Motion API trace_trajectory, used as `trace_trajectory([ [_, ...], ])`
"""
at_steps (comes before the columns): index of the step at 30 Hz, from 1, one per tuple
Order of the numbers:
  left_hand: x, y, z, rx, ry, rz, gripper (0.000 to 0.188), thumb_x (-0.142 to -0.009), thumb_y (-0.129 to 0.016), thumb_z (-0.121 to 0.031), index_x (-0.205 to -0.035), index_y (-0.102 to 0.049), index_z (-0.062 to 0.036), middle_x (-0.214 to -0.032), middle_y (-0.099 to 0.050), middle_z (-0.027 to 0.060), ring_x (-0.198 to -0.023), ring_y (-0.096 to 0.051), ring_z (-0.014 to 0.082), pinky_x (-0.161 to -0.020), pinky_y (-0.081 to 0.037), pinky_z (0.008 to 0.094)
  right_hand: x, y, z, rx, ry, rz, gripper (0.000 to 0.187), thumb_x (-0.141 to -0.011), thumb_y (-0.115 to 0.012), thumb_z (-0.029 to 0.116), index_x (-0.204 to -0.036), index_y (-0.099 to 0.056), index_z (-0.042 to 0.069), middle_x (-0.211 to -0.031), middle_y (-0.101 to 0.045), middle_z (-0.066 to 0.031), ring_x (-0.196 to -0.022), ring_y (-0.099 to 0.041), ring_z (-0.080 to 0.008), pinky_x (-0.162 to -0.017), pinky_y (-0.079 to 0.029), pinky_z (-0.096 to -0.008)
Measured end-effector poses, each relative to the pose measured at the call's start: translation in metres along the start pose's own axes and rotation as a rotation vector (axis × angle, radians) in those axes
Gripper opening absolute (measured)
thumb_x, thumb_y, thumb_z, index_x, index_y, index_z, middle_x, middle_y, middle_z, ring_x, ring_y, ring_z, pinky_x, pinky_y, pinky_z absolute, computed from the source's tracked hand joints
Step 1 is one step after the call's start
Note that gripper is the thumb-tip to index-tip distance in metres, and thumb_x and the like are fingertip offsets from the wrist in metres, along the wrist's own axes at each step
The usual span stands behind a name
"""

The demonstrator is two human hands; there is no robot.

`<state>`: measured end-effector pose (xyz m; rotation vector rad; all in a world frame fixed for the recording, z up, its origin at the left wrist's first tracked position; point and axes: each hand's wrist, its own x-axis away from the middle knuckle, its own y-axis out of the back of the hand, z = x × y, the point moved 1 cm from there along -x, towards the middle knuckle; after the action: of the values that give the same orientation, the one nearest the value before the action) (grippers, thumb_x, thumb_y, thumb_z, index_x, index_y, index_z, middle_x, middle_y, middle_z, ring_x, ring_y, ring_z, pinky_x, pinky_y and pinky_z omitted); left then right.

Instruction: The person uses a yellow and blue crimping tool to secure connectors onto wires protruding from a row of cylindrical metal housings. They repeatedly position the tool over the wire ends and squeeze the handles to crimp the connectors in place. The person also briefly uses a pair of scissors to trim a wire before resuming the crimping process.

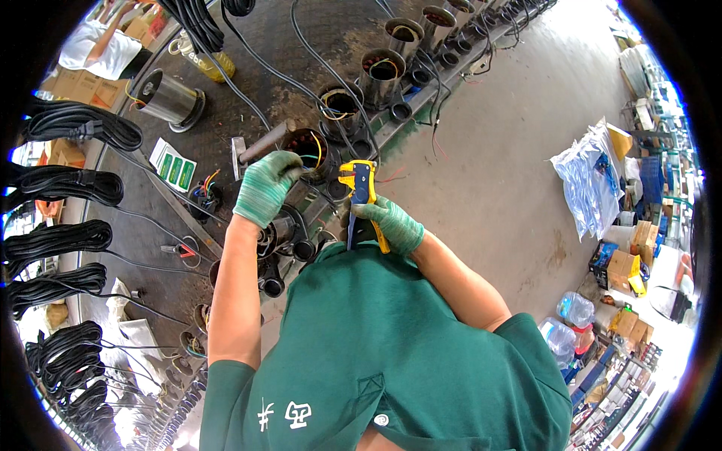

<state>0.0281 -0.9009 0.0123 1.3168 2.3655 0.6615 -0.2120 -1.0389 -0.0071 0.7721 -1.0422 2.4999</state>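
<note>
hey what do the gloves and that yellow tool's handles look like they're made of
Gloves, left hand and right hand: knitted fabric, mottled green and white, matte. Wire stripper: handles look like glossy moulded plastic, yellow and blue; its jaw parts are too small to judge.

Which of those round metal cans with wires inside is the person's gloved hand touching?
The dark open-topped metal cylinder under the left hand, nearest the person in the row. The other cylinders farther along have no hand on them.

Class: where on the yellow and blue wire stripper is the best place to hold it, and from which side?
Hold the wire stripper by its two long handles, coming from below, as the right hand does. The handles point toward the person, while the yellow head faces the wires at the motor housing.
</note>
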Motion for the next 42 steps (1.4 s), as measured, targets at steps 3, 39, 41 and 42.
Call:
trace_trajectory([
  [3, 0.004, -0.013, -0.012, -0.089, -0.023, -0.003, 0.022, -0.088, -0.079, -0.006, -0.11, -0.076, -0.0028, -0.098, -0.072, 0.0147, -0.088, -0.071, 0.0339, -0.078, -0.056, 0.0386, 0.004, -0.005, 0.001, -0.043, -0.028, 0.04, 0.032, -0.101, -0.07, 0.028, -0.124, -0.061, 0.006, -0.107, -0.072, -0.0097, -0.095, -0.072, -0.023, -0.089, -0.061, -0.0406],
  [39, 0.021, -0.032, -0.007, -0.078, -0.07, -0.155, 0.022, -0.091, -0.074, 0.003, -0.112, -0.074, -0.0031, -0.095, -0.068, 0.0102, -0.084, -0.068, 0.0249, -0.079, -0.055, 0.0339, -0.007, -0.028, -0.023, -0.486, -0.021, 0.031, 0.04, -0.103, -0.062, 0.034, -0.131, -0.059, 0.004, -0.115, -0.07, -0.0166, -0.109, -0.069, -0.0347, -0.103, -0.054, -0.0563],
  [41, 0.02, -0.036, -0.01, 0.011, 0.015, -0.215, 0.024, -0.092, -0.073, 0.001, -0.116, -0.073, -0.0031, -0.096, -0.068, 0.0105, -0.085, -0.068, 0.0247, -0.08, -0.055, 0.0344, -0.004, -0.027, -0.018, -0.438, -0.007, 0.009, 0.037, -0.103, -0.063, 0.032, -0.128, -0.059, 0.005, -0.12, -0.069, -0.0174, -0.114, -0.068, -0.0343, -0.107, -0.051, -0.058],
  [42, 0.019, -0.038, -0.014, 0.057, 0.056, -0.24, 0.025, -0.093, -0.073, 0.0, -0.118, -0.073, -0.0031, -0.097, -0.068, 0.0107, -0.086, -0.068, 0.0246, -0.081, -0.055, 0.0346, -0.005, -0.026, -0.018, -0.434, 0.002, 0.013, 0.037, -0.103, -0.064, 0.032, -0.127, -0.059, 0.005, -0.119, -0.069, -0.0172, -0.113, -0.068, -0.0343, -0.106, -0.052, -0.0574],
])
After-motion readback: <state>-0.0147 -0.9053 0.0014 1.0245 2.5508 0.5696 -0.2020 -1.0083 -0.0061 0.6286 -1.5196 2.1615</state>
